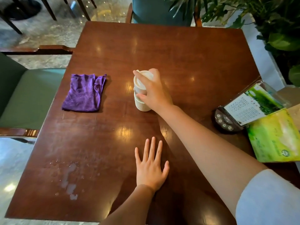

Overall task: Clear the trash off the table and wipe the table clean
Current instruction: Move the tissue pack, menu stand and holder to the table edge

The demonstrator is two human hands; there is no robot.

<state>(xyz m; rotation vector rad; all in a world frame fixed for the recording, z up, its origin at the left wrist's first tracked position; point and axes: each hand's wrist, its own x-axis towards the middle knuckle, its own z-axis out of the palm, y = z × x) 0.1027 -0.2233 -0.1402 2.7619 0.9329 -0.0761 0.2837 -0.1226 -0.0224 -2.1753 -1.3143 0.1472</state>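
A white lidded cup with a ribbed sleeve stands upright near the middle of the dark wooden table. My right hand is wrapped around its upper part, thumb on the side and a finger over the lid. My left hand lies flat on the table near the front edge, fingers spread, holding nothing. A folded purple cloth rests on the table's left side. A whitish spill with droplets marks the front left of the tabletop.
At the right edge stand a menu holder on a black button base and a green-yellow tissue pack. Green padded chairs sit at the left and far side. Potted plants line the right.
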